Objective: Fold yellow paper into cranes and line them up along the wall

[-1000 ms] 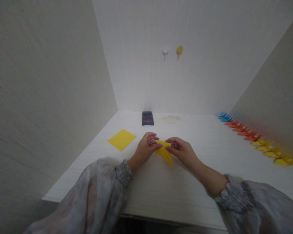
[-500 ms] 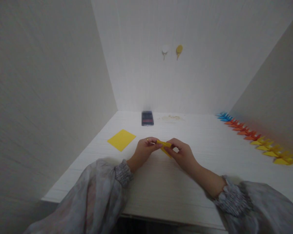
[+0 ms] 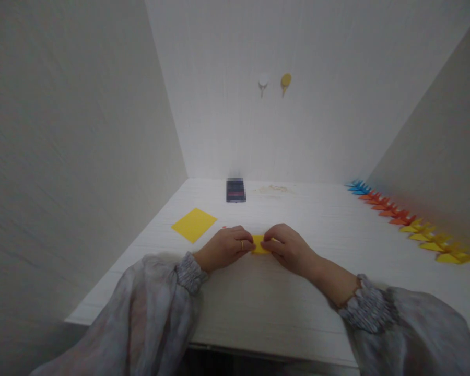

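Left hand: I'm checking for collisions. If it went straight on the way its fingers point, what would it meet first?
The yellow paper between the hands, which the left hand appears to touch; just past it, probably the right hand, though depth is unclear.

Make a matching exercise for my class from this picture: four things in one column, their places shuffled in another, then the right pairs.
Things
1. Flat yellow sheet
2. Yellow hook
3. Blue folded figures
4. Folded yellow paper

Places
A. Beyond the orange figures
B. Between the left hand and right hand
C. On the table, left of both hands
D. On the back wall

Pairs: 1-C, 2-D, 3-A, 4-B
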Demonstrator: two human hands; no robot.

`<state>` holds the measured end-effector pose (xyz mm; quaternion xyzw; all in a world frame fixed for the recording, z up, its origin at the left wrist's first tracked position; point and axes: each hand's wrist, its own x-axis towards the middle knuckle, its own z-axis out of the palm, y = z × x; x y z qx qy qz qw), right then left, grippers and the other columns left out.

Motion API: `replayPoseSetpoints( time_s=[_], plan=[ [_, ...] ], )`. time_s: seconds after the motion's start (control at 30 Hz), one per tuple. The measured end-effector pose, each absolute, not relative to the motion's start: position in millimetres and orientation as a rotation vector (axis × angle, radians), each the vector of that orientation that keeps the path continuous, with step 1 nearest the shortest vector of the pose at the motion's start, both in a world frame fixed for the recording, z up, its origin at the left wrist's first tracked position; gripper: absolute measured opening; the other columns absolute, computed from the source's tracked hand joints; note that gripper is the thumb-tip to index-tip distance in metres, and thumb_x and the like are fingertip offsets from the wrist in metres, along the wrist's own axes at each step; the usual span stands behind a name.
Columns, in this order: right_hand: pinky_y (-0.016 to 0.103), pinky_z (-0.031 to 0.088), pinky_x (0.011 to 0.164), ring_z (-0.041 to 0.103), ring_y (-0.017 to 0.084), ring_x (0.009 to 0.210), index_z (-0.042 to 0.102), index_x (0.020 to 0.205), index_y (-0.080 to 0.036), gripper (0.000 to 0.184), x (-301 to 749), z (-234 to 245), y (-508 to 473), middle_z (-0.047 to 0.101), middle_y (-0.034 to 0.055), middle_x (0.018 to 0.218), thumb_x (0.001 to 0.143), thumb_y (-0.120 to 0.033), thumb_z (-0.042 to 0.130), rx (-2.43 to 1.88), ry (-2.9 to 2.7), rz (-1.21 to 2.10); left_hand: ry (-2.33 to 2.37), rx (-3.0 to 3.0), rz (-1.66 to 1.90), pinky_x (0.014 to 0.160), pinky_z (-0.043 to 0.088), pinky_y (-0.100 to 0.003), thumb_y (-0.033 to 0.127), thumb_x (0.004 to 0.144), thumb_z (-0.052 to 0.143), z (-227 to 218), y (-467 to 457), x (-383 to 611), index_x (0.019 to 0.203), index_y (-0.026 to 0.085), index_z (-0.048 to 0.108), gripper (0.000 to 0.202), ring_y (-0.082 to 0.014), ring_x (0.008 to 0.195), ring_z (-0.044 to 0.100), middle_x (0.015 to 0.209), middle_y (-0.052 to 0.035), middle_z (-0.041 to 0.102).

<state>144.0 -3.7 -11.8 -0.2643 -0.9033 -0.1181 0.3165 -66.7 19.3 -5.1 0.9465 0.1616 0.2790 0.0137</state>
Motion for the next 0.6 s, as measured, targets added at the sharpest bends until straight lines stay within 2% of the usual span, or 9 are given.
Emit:
replayPoseSetpoints(
  time_s=[0.17, 0.37, 0.47, 0.6],
  plan=[
    [0.03, 0.044, 0.066, 0.052, 0.016, 0.073, 0.064, 0.083, -0.015, 0.021, 141.1, -12.4, -7.5, 0.06, 0.0075, 0.08, 0.082, -0.013, 0.044, -0.695, -2.668, -0.181, 0.39, 3.145, 0.463, 0.073, 0.044, -0.026, 0.016, 0.084, 0.04, -1.7, 16.0, -70.2, 0.087, 0.016, 0.061, 0.022, -0.0148, 0.084, 0.053, 0.091, -0.0058, 0.062],
    [0.03, 0.044, 0.08, 0.053, 0.017, 0.09, 0.06, 0.1, -0.015, 0.026, 151.0, -7.3, -13.3, 0.06, 0.0084, 0.098, 0.079, -0.012, 0.044, -0.739, -2.779, 0.037, 0.447, 2.957, 0.367, 0.083, 0.042, -0.028, 0.007, 0.075, 0.043, 1.9, 11.4, -77.3, 0.098, 0.017, 0.059, 0.03, -0.0155, 0.093, 0.052, 0.104, -0.006, 0.059],
    [0.03, 0.044, 0.081, 0.054, 0.017, 0.091, 0.061, 0.097, -0.015, 0.022, 152.1, -8.0, -14.8, 0.061, 0.0084, 0.096, 0.083, -0.017, 0.044, -0.722, -2.782, 0.003, 0.412, 2.891, 0.354, 0.085, 0.042, -0.029, 0.008, 0.072, 0.047, 3.1, 11.7, -80.0, 0.093, 0.017, 0.062, 0.027, -0.0167, 0.095, 0.052, 0.105, -0.0068, 0.059],
    [0.031, 0.045, 0.074, 0.057, 0.016, 0.083, 0.062, 0.09, -0.017, 0.02, 149.0, -9.2, -15.0, 0.064, 0.0074, 0.087, 0.085, -0.023, 0.044, -0.679, -2.753, -0.111, 0.374, 2.848, 0.378, 0.085, 0.041, -0.03, 0.011, 0.073, 0.049, 5.4, 12.3, -80.2, 0.082, 0.017, 0.064, 0.018, -0.0165, 0.092, 0.054, 0.1, -0.0071, 0.062]
  ],
)
